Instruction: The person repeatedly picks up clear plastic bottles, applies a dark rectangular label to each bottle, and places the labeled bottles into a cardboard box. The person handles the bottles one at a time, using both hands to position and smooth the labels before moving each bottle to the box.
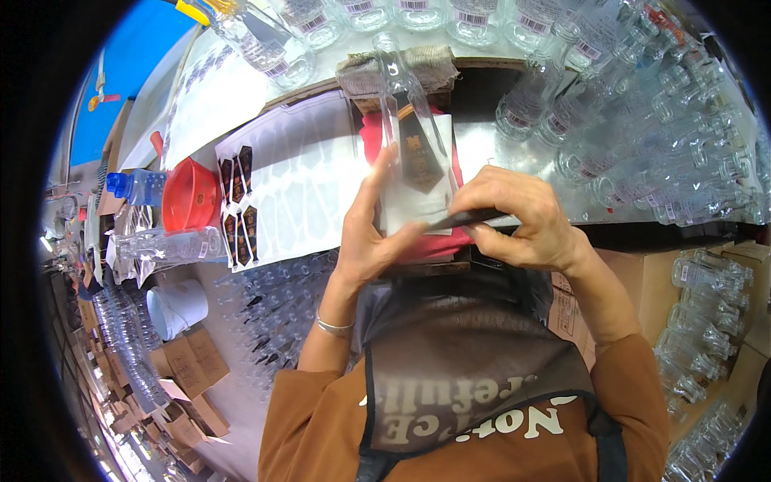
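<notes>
A clear glass bottle (392, 76) lies in front of me, its neck pointing away and resting on a rolled cloth (434, 68). A dark pointed label (419, 157) with gold marks shows on its body. My left hand (369, 229) grips the bottle's left side, fingers along the glass and thumb across near its base. My right hand (518, 210) pinches a thin dark flat strip (459, 218) between thumb and fingers, beside the base. The strip's exact kind is unclear. White material and pink cloth (372, 136) lie under the bottle.
A backing sheet (301, 173) with several dark labels lies on the left, near a red bowl (190, 195) and a lying bottle (169, 245). Many clear bottles (594, 132) crowd the right and far side. Cardboard boxes (630, 281) stand low on the right, a white bucket (177, 309) lower left.
</notes>
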A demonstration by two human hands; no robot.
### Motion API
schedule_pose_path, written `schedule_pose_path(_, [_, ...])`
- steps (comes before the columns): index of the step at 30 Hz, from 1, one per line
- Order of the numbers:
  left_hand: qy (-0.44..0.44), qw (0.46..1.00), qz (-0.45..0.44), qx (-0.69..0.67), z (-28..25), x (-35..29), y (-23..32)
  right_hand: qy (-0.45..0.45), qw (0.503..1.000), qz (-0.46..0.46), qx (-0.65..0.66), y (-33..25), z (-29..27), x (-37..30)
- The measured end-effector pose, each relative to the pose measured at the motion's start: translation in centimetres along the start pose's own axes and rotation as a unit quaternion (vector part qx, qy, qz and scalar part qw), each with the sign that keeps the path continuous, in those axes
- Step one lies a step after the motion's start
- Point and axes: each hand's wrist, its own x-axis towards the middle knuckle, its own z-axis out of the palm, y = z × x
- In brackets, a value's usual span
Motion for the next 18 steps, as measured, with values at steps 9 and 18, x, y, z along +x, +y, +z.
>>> schedule_pose_path(9, [0.074, 0.992, -0.046, -0.090, -1.2, 2.5, 0.8, 0.228, 0.961, 0.041, -0.149, 8.0, -2.3, 6.8])
schedule_pose_path(18, [0.120, 0.986, -0.118, -0.013, 0.6, 9.7, -0.3, 0.134, 0.954, 0.253, 0.095, 6.2, -1.1, 4.6])
